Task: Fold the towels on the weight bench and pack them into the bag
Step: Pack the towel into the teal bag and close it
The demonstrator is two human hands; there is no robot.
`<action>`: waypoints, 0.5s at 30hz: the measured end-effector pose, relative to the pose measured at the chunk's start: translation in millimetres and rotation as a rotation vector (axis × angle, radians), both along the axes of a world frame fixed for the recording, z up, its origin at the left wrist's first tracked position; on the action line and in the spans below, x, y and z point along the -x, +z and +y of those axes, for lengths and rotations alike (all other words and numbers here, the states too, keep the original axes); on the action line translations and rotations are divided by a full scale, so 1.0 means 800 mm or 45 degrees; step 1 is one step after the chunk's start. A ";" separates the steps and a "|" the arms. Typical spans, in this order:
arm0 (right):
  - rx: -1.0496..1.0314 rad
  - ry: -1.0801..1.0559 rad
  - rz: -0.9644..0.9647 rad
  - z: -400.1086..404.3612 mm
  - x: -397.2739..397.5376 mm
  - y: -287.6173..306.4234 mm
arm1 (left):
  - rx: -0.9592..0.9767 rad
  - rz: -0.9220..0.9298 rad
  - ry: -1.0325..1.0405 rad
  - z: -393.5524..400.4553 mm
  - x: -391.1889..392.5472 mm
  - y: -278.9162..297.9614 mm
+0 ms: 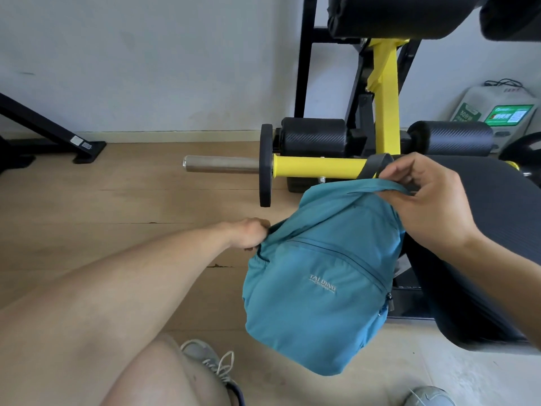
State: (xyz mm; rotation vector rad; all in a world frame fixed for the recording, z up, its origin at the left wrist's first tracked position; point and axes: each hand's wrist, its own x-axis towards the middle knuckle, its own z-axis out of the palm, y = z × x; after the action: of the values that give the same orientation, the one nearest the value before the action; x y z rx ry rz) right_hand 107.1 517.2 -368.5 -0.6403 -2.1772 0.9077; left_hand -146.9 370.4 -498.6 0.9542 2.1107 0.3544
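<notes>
A teal backpack [316,276] with white lettering hangs in the air beside the weight bench, bulging and with its front zip closed. My right hand [430,200] grips its top edge near the grey carry loop [377,165]. My left hand [251,232] pinches the fabric at the bag's upper left corner. The black padded bench seat [483,244] lies to the right, partly behind the bag and my right arm. No towel is visible; the bag's inside is hidden.
The bench's yellow frame [386,106] and a steel plate peg [219,164] with a black disc stick out toward the left over the wooden floor. Black foam rollers sit behind. Another black frame foot stands far left. My knee and grey shoes are below.
</notes>
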 end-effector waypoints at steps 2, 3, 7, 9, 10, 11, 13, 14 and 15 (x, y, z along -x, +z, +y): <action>0.007 -0.014 0.020 0.001 0.002 0.000 | 0.077 0.009 -0.061 -0.002 0.001 -0.001; 0.015 -0.014 0.020 0.001 0.004 0.000 | 0.102 -0.008 -0.053 -0.003 0.003 -0.001; 0.013 -0.031 -0.001 0.002 0.011 -0.002 | 0.061 -0.173 0.031 -0.014 0.015 0.007; -0.009 -0.035 -0.015 0.001 0.015 -0.002 | -0.012 -0.177 0.070 -0.023 0.023 0.011; -0.016 -0.031 -0.028 0.001 0.017 -0.002 | -0.038 -0.174 0.085 -0.027 0.026 0.013; -0.023 -0.024 -0.048 0.001 0.018 -0.002 | -0.053 -0.178 0.093 -0.029 0.028 0.017; -0.041 -0.008 -0.092 -0.001 0.021 -0.002 | -0.063 -0.194 0.099 -0.032 0.028 0.023; -0.049 0.003 -0.110 -0.002 0.022 -0.002 | -0.076 -0.199 0.104 -0.033 0.028 0.027; -0.060 0.014 -0.125 -0.003 0.023 -0.002 | -0.093 -0.199 0.111 -0.034 0.027 0.031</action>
State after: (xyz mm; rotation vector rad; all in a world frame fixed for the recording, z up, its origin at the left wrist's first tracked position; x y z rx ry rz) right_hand 89.0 514.6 -370.2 -0.6628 -2.2841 0.8439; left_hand -168.2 343.5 -473.7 0.8489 2.0121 0.5364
